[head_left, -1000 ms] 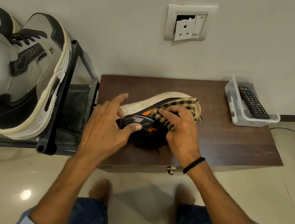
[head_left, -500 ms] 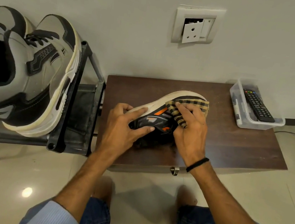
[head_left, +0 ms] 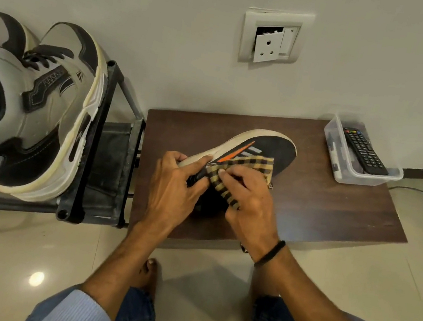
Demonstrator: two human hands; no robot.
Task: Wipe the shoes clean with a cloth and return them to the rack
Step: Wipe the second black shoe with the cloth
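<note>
Both forearms extend forward with sleeves pushed up; the left hand [head_left: 173,182] is closed in a grip, thumb uppermost, while the right hand [head_left: 250,197], a dark band at its wrist, is pressed palm-down with fingers [head_left: 230,173] curled.

Left hand [head_left: 173,182] gripping shoe [head_left: 265,149] at its heel, tilted on worktop [head_left: 336,209]. Right hand [head_left: 251,200] pressing checked cloth [head_left: 248,166] against its side. Grey sneakers [head_left: 45,110] on rack [head_left: 96,141] at left. Remote [head_left: 363,150] in tub [head_left: 342,174].
</note>
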